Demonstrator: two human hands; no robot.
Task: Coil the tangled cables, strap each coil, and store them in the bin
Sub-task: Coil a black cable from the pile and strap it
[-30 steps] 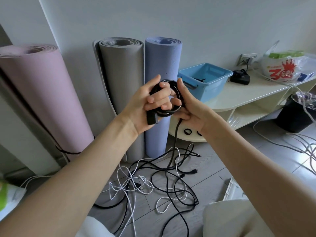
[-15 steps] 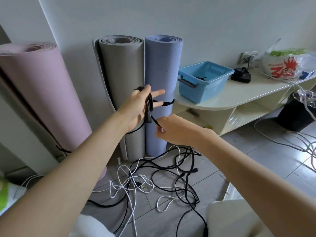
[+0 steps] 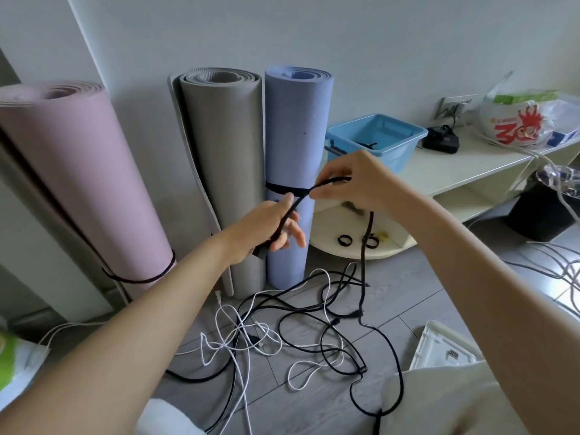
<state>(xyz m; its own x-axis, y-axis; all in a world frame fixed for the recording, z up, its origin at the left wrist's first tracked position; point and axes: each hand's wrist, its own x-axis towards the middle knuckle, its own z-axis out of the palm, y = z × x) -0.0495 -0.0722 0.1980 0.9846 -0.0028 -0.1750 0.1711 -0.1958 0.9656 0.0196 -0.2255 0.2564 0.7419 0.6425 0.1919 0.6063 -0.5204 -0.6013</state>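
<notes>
Between my hands, coiling one black cable (image 3: 290,211).
Left hand (image 3: 266,227) grips its end, right hand (image 3: 354,183) pinches the run; next loop probably needs slack lifted from the tangle (image 3: 282,328).

Left hand (image 3: 266,226): fingers (image 3: 290,237) motion-blurred. Blue bin (image 3: 376,142): dark contents too small to identify. Black cable (image 3: 365,246): lower end hidden behind pale cloth (image 3: 439,403), lower right.

Three rolled mats stood against the wall: one pink mat (image 3: 78,171), one grey mat (image 3: 226,146), one blue mat (image 3: 296,127). One blue bin (image 3: 376,142) sat on the shelf top. Two black strap rings (image 3: 344,240) lay on the lower shelf. Two hands were raised, the left hand (image 3: 266,226) and the right hand (image 3: 354,180).
</notes>
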